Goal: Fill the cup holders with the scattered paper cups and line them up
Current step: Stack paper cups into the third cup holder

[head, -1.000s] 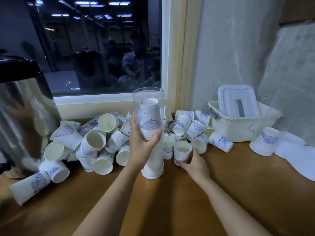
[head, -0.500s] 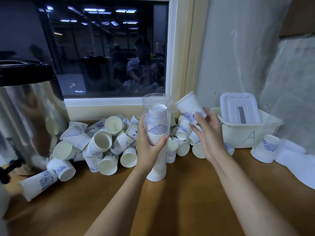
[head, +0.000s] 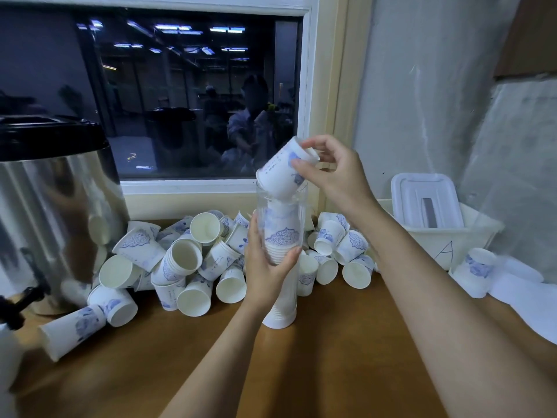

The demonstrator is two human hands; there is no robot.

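Observation:
A clear tube cup holder (head: 282, 300) stands upright on the wooden counter (head: 331, 357), with a stack of white paper cups with blue patterns inside it. My left hand (head: 265, 267) grips the tube around its middle. My right hand (head: 334, 173) pinches one paper cup (head: 278, 173), upside down and tilted, with its rim at the tube's open top. Several loose paper cups (head: 187, 260) lie piled behind and to both sides of the tube.
A steel urn with a black lid (head: 51, 212) stands at the left, a tap at its foot. A white plastic box (head: 443, 239) with a lid in it sits at the right. Beside it stands a second clear holder (head: 479, 270) with a cup, next to white paper.
My right hand took a cup from the pile, lifted it and turned it over above the tube; the cup's rim now meets the tube's top. My left hand stayed on the tube.

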